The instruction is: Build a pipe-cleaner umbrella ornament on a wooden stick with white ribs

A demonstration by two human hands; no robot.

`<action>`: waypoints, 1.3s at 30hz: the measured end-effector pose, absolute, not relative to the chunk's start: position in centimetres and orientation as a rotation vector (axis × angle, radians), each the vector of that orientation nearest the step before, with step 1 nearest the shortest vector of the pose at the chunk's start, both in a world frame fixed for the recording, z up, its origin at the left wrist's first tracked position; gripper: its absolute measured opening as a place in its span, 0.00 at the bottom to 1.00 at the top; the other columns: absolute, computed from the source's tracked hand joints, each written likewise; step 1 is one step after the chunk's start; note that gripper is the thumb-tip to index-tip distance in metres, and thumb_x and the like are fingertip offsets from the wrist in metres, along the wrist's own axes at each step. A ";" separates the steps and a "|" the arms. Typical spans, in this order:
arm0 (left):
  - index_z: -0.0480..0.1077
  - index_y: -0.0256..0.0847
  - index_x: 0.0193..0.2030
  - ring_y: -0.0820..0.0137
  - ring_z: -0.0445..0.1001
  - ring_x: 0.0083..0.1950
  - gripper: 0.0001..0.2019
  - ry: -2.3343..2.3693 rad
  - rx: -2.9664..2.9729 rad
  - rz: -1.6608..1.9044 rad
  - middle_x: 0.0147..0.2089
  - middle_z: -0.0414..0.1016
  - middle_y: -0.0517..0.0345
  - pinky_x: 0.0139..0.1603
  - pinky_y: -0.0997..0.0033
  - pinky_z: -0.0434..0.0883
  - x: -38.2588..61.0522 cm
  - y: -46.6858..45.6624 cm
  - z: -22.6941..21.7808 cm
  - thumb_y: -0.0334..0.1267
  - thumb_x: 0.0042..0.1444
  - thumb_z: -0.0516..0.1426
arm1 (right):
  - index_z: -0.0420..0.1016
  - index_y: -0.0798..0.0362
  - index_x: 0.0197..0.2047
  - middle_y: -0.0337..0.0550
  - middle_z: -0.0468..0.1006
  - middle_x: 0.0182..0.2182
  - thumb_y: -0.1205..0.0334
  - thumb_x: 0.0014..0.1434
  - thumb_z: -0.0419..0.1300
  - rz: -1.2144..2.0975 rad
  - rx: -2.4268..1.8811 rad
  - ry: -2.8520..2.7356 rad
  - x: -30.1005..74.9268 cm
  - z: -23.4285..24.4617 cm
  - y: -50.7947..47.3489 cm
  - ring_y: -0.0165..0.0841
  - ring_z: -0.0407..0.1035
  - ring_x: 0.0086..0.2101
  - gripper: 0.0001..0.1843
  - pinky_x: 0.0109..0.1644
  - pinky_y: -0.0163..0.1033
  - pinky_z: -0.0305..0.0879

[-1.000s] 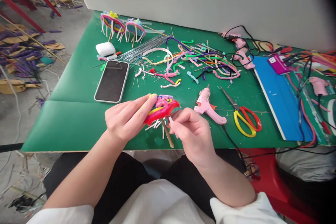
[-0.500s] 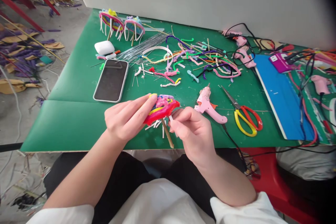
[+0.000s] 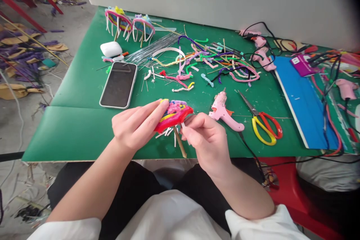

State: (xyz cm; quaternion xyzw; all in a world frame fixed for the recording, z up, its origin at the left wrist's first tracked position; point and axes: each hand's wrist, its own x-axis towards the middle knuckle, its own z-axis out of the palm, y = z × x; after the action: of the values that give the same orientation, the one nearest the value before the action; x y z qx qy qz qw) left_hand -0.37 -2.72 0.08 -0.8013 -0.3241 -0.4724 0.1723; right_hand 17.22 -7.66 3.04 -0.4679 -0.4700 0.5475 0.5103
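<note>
My left hand [image 3: 137, 123] grips a small pipe-cleaner umbrella [image 3: 173, 117] by its left side. Its canopy is red, yellow, blue and pink, tilted, with a wooden stick [image 3: 180, 143] slanting down below. Several white strips [image 3: 168, 132] hang under the canopy. At the right rim, my right hand [image 3: 206, 138] pinches one white strip [image 3: 183, 125] between thumb and forefinger, against the red edge. A pink hot glue gun [image 3: 223, 112] lies just beyond my right hand. Scissors [image 3: 261, 122] with yellow and red handles rest to its right.
Two finished-looking umbrellas [image 3: 118, 20] stand at the back left. A phone [image 3: 119, 84] and a white case [image 3: 111, 49] lie on the green table [image 3: 75, 123]. Wires [image 3: 157, 48] and pipe-cleaner scraps [image 3: 208, 58] spread across the middle. A blue board [image 3: 298, 105] and cords are at right.
The hands and the umbrella hold nearly the same pose, with the right hand still at the rim. The view has shifted very slightly.
</note>
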 end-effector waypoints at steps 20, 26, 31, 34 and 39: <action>0.71 0.46 0.55 0.72 0.79 0.27 0.16 -0.962 -2.292 -1.288 0.39 0.83 0.56 0.28 0.76 0.73 -0.3 -2.8 0.0 0.35 0.59 0.58 | 0.76 0.48 0.30 0.34 0.75 0.22 0.55 0.57 0.64 1.341 -1.116 -1.081 17.2 2.8 -7.6 0.27 0.66 0.21 0.08 0.22 0.34 0.63; 0.73 0.48 0.53 0.74 0.79 0.27 0.15 -0.956 -2.317 -1.340 0.39 0.82 0.57 0.27 0.78 0.73 -0.4 -2.7 -0.4 0.37 0.59 0.59 | 0.74 0.49 0.27 0.33 0.73 0.19 0.57 0.56 0.64 1.311 -1.114 -1.063 17.1 2.7 -7.6 0.27 0.66 0.20 0.08 0.22 0.34 0.64; 0.74 0.46 0.52 0.73 0.78 0.27 0.15 -0.944 -2.327 -1.356 0.39 0.83 0.56 0.27 0.76 0.72 -0.3 -2.6 -0.3 0.35 0.58 0.60 | 0.73 0.48 0.27 0.32 0.73 0.19 0.59 0.56 0.64 1.316 -1.110 -1.059 17.2 2.7 -7.5 0.27 0.65 0.20 0.08 0.23 0.34 0.63; 0.75 0.45 0.51 0.73 0.78 0.26 0.13 -0.957 -2.301 -1.286 0.38 0.83 0.56 0.26 0.76 0.72 -0.3 -2.7 -0.2 0.36 0.59 0.59 | 0.72 0.49 0.26 0.33 0.72 0.19 0.58 0.56 0.64 1.316 -1.137 -1.076 17.3 2.7 -7.5 0.27 0.64 0.19 0.09 0.22 0.34 0.62; 0.77 0.48 0.46 0.74 0.77 0.26 0.11 -1.130 -2.332 -1.266 0.36 0.82 0.57 0.25 0.77 0.72 -0.3 -2.8 -0.6 0.43 0.60 0.58 | 0.71 0.49 0.26 0.32 0.72 0.18 0.57 0.56 0.63 1.318 -1.148 -1.101 17.4 2.8 -7.4 0.26 0.63 0.19 0.10 0.22 0.34 0.61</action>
State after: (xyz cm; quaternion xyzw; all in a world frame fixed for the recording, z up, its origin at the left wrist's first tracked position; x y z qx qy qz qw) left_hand -0.33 -2.76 -0.55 -0.8018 -0.3885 -0.4354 0.1286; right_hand 17.37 -7.45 2.76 -0.4772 -0.4577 0.5478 0.5125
